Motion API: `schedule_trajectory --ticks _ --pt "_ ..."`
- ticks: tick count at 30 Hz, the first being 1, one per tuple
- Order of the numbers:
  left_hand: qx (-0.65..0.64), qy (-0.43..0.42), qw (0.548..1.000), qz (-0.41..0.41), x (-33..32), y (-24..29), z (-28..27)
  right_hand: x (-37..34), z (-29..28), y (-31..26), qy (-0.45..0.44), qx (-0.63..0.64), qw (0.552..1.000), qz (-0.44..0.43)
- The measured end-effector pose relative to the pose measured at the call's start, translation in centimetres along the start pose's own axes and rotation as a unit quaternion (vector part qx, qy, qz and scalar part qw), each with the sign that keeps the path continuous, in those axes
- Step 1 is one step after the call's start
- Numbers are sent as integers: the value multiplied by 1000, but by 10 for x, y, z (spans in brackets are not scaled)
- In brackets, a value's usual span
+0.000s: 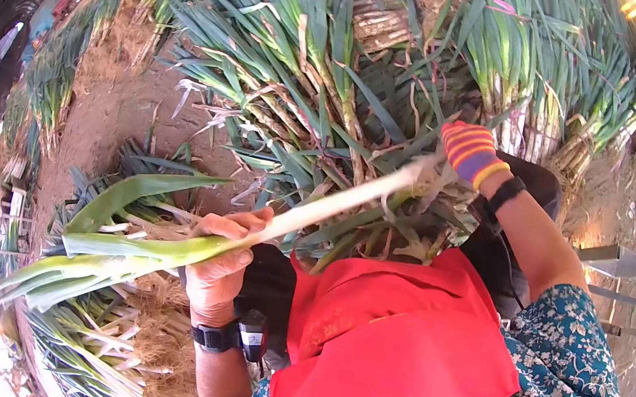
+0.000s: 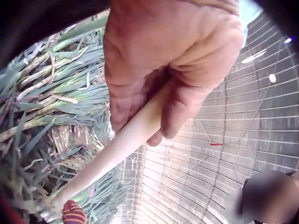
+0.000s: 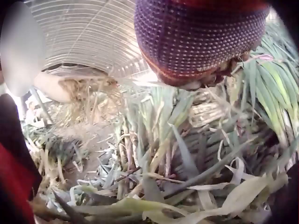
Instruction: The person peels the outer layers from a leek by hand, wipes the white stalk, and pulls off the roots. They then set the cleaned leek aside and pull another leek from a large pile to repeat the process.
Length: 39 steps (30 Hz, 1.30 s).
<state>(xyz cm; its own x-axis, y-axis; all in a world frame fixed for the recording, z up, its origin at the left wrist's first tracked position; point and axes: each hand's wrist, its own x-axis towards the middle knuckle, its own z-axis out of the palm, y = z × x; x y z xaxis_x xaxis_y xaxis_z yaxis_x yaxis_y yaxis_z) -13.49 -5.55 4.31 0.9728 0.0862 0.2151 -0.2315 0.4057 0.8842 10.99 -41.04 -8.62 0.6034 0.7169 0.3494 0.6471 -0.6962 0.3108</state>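
Note:
My bare left hand (image 1: 221, 254) grips a long green onion (image 1: 334, 206) near where its white stalk turns green. The leaves spread to the left past the wrist, and the pale root end points up and right. In the left wrist view the thumb and fingers close round the white stalk (image 2: 114, 147). My right hand (image 1: 470, 156) wears a striped knit glove and is beside the root end. In the right wrist view its fingers curl under, with a thin pale strip of skin (image 3: 145, 84) running to them. The shaggy roots (image 3: 88, 88) hang to the left of the glove.
Loose green onions and stripped leaves (image 1: 395, 101) lie heaped in front of my knees. Tied bundles (image 1: 520, 64) stand at the back right. More onions with brown roots (image 1: 158, 332) lie at lower left. A metal stool (image 1: 617, 261) is at the right. A red apron (image 1: 405, 333) covers my lap.

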Motion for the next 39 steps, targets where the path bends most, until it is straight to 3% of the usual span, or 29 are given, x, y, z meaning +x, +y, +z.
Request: schedule_trajectory --ticks 3,5,7,9,10,12,14,15,17,20,21,22,23,24,25,27,28,29,30,31,32,33,35,37,39 --pt "26 0 1000 -9 3 0 12 -14 11 19 -118 10 987 112" --pt "-8 -10 999 47 -1 5 -13 -14 -5 40 -337 39 915 218" --pt "1 42 998 38 -5 23 -28 -28 1 57 -335 96 911 221" --pt "-15 111 993 25 -3 31 -37 -52 36 48 -106 31 982 151" --pt "-29 117 993 18 -1 32 -41 -32 14 35 -100 104 979 142" --pt "-44 122 992 11 2 25 -43 16 -83 -15 -49 291 950 103" --pt "-82 157 984 -5 5 15 -42 30 -127 -56 79 322 943 -10" --pt "-82 155 984 -3 6 12 -41 38 -139 -70 97 343 933 -46" --pt "-97 211 972 -28 5 5 -37 51 -141 -94 134 339 930 -55" --pt "-103 247 963 -24 3 4 -39 60 -111 -121 216 475 852 -41" --pt "-100 266 959 -23 1 5 -42 61 -109 -120 215 479 850 -47" --pt "-85 283 955 -25 0 7 -45 61 -106 -116 132 703 696 66" --pt "-84 290 953 -22 -2 10 -48 63 -104 -117 34 860 478 175" --pt "-83 308 948 -20 -3 13 -50 69 -131 -115 36 883 337 324" --pt "-82 323 943 -20 -4 15 -52 69 -121 -101 5 929 246 278" --pt "-72 337 939 -10 -5 18 -57 66 -115 -90 41 854 417 308" --pt "-67 341 938 -10 -5 20 -63 62 -101 -82 38 854 418 308" --pt "-63 344 937 -7 -5 22 -69 55 -77 -75 93 672 700 220" --pt "-49 345 937 -2 -5 26 -73 48 -57 -69 139 407 897 105" --pt "-51 345 937 0 -4 31 -78 41 -46 -65 139 406 898 103" --pt "-32 348 937 -2 -3 37 -84 33 -36 -63 -46 323 941 89" --pt "-13 349 937 -5 -1 43 -91 25 -25 -63 -230 226 944 75" --pt "59 306 950 -4 -2 60 -118 4 16 -71 -205 237 947 67" --pt "115 319 941 -13 -2 87 -157 10 33 -75 -183 253 948 62" --pt "197 335 921 -29 -8 129 -225 31 38 -83 -275 351 895 28"
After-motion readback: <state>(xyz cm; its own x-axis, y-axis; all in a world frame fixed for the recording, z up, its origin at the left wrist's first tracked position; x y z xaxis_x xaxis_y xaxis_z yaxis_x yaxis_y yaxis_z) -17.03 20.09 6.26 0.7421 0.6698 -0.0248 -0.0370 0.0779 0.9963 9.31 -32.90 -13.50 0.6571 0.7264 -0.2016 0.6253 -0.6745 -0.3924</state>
